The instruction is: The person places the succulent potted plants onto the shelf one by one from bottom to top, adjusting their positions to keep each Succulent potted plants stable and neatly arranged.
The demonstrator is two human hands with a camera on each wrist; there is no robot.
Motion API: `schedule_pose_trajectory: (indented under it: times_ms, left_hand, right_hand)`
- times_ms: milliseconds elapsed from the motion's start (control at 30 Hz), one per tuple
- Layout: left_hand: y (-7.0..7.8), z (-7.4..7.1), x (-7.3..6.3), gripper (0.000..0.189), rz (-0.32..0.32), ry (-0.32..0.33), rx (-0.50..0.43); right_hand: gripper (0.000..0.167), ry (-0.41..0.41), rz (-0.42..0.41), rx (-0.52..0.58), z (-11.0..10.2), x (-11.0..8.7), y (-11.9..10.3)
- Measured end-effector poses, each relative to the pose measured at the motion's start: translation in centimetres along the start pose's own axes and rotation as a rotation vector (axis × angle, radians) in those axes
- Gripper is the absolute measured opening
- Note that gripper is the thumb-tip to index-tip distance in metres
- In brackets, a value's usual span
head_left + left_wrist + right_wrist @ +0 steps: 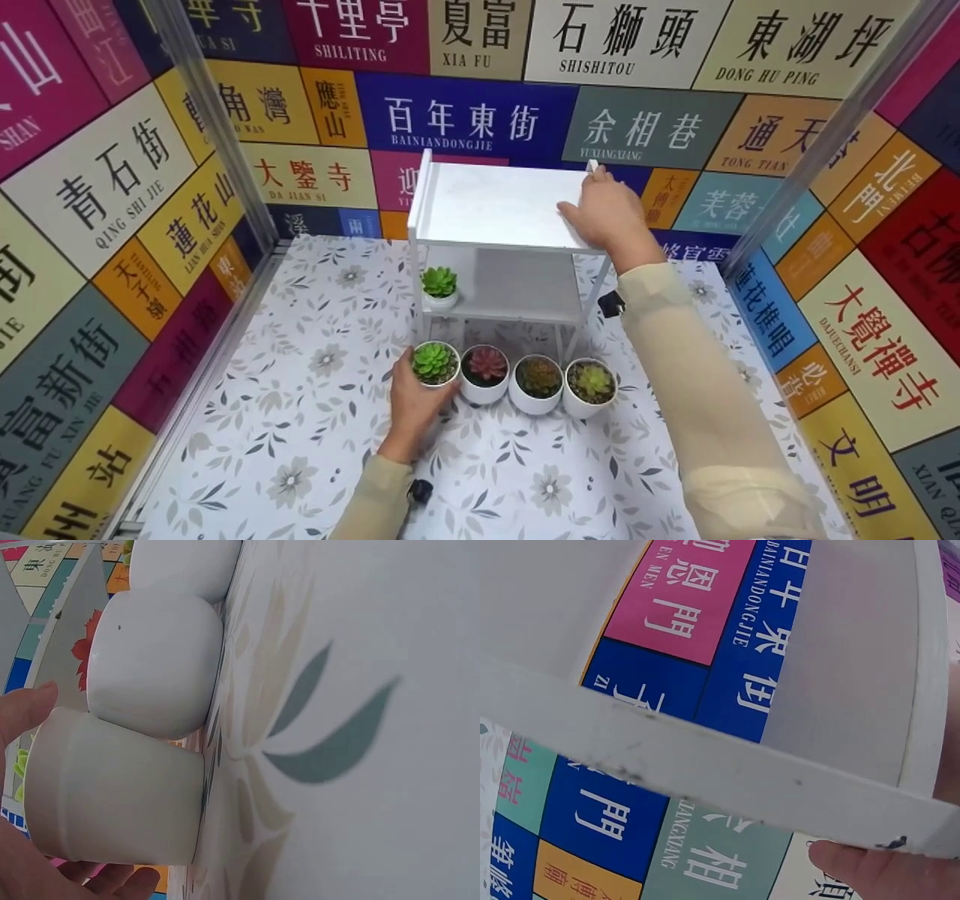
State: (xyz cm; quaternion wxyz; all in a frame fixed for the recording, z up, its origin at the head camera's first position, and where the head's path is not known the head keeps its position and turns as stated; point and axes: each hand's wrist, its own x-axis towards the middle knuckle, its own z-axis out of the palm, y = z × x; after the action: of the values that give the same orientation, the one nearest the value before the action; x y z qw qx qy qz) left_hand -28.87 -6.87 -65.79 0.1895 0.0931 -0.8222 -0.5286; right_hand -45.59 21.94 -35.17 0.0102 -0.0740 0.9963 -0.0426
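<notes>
My left hand (418, 401) grips a white pot with a bright green succulent (435, 363), thumb and fingers around its sides; in the left wrist view the pot (120, 791) stands at the table surface. To its right sit a red succulent pot (485, 375), a brownish succulent pot (535, 384) and a yellow-green succulent pot (591, 387) in a row. My right hand (609, 210) holds the top right edge of a white two-tier shelf (502, 206). Its fingers (847, 859) curl by the post in the right wrist view.
Another green succulent in a white pot (439, 287) stands at the left end of the shelf's lower tier (517, 285). A leaf-patterned cloth (300, 420) covers the table. Colourful sign-printed walls (465, 120) and clear corner posts (225, 135) enclose it.
</notes>
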Motion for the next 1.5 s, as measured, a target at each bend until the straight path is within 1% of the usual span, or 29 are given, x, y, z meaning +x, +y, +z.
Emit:
schedule_pose_trajectory:
  times_ms: [100, 200, 300, 400, 467, 600, 867, 933, 1100, 1233, 1367, 1500]
  left_hand:
    - [-0.1, 0.0, -0.1, 0.106, 0.002, 0.0, 0.002]
    - [-0.3, 0.0, -0.1, 0.106, -0.003, -0.009, 0.015]
    - [-0.4, 0.1, -0.2, 0.106, -0.008, -0.018, 0.02]
    - [-0.5, 0.1, -0.1, 0.106, -0.009, -0.025, 0.019]
    - [-0.5, 0.2, 0.0, 0.107, -0.014, -0.026, 0.018]
    - [-0.5, 0.1, 0.0, 0.107, -0.033, -0.026, 0.02]
    - [-0.7, 0.1, 0.0, 0.109, -0.061, -0.019, -0.001]
    - [-0.8, 0.1, 0.0, 0.109, -0.071, -0.018, -0.018]
    - [-1.0, 0.1, 0.1, 0.105, -0.068, -0.012, -0.049]
    - [-1.0, 0.1, 0.2, 0.099, -0.067, -0.002, -0.023]
    - [-0.7, -0.1, 0.3, 0.096, -0.086, -0.007, -0.019]
    - [-0.2, -0.4, 0.3, 0.093, -0.074, -0.002, -0.027]
  right_hand:
    - [0.086, 0.005, -0.015, -0.049, 0.1, -0.2, 0.0]
    - [0.089, -0.048, -0.032, -0.014, 0.2, -0.6, 0.2]
    - [0.101, -0.118, -0.036, 0.07, 0.1, -1.0, 0.5]
    - [0.115, -0.16, -0.046, 0.123, -0.1, -1.3, 0.8]
    - [0.122, -0.168, -0.062, 0.128, -0.1, -1.4, 0.9]
    - [0.129, -0.16, -0.075, 0.117, -0.1, -1.3, 0.8]
    - [0.128, -0.142, -0.053, 0.131, 0.0, -1.2, 0.5]
    - [0.128, -0.139, -0.054, 0.132, 0.0, -1.2, 0.5]
    - [0.128, -0.133, -0.046, 0.147, 0.0, -1.2, 0.5]
    - [0.125, -0.131, -0.045, 0.15, -0.1, -1.1, 0.6]
    - [0.122, -0.132, -0.05, 0.147, -0.2, -1.0, 0.6]
    - [0.123, -0.135, -0.036, 0.152, -0.2, -1.0, 0.6]
